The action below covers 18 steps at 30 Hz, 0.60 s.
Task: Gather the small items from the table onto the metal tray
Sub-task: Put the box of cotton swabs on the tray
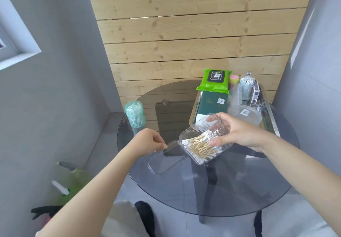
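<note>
The right hand [238,133] is gripping a clear swab box [204,138] from above, fingers [214,119] curled over its far wall and thumb pressing its near side. The box is being held tilted above the desk [239,190], its open mouth pointing down-left, and the swabs [200,147] inside are bunching toward the low end. The tilt appears intended to bring the mouth to meet the lid.

The left hand [149,140] is pinching the edge of the clear lid [162,161], fingers narrow around its rim. The lid is lying low over the glass just beside the box mouth; contact with the desk cannot be confirmed. Judgement: the lid is being readied for closing the box so that the swabs do not spill during transfer.

The tray [271,118] is sitting at the far right of the desk, just behind the box. It is already carrying a green book [212,103], a round tub [245,114], a jar [246,87] and a carton [255,92]; a wipes pack [215,79] is resting at its far end.

1 item is standing apart on the left of the desk: a teal pick jar [134,114], not yet gathered.
</note>
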Each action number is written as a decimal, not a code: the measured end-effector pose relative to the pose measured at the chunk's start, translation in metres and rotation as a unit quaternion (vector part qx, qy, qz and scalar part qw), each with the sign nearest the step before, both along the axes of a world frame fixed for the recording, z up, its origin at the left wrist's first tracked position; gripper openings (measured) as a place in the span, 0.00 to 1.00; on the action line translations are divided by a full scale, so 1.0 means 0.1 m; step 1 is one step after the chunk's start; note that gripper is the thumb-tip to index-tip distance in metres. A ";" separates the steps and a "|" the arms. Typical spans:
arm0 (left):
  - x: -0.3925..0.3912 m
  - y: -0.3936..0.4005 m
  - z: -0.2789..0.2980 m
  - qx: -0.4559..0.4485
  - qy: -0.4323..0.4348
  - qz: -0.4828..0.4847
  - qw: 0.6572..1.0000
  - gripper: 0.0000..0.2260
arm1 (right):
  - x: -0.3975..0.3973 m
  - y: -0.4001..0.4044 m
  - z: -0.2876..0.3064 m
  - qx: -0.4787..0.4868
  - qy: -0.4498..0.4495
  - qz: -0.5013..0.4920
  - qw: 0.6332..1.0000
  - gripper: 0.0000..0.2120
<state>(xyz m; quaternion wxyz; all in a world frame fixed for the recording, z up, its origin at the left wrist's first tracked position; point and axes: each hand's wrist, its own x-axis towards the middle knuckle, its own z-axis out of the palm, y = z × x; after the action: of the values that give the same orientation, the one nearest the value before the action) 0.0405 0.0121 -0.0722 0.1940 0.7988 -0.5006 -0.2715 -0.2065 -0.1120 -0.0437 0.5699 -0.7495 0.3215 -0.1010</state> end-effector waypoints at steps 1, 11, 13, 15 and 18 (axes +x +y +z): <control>0.00 0.00 -0.03 -0.001 -0.008 0.006 1.000 0.05 | -0.02 0.02 -0.02 0.018 -0.002 0.001 1.000 0.29; -0.05 -0.05 0.04 -0.106 0.053 0.082 0.990 0.05 | -0.04 0.08 -0.03 0.031 -0.005 0.001 1.000 0.28; -0.07 -0.07 0.14 -0.153 0.180 0.112 0.965 0.09 | -0.02 0.08 -0.02 0.033 -0.012 -0.003 0.999 0.28; -0.14 -0.09 0.20 -0.165 0.313 0.122 0.927 0.12 | -0.01 0.09 -0.03 0.033 -0.027 -0.003 0.999 0.28; -0.31 -0.14 0.23 -0.138 0.425 0.087 0.890 0.06 | 0.02 0.11 -0.06 0.040 -0.055 -0.012 0.998 0.24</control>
<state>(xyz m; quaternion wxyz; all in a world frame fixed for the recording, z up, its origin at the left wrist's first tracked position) 0.0097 -0.0022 -0.0487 0.5193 0.6128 -0.3313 -0.4951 -0.2044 -0.1006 -0.0500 0.6150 -0.7156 0.3022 -0.1354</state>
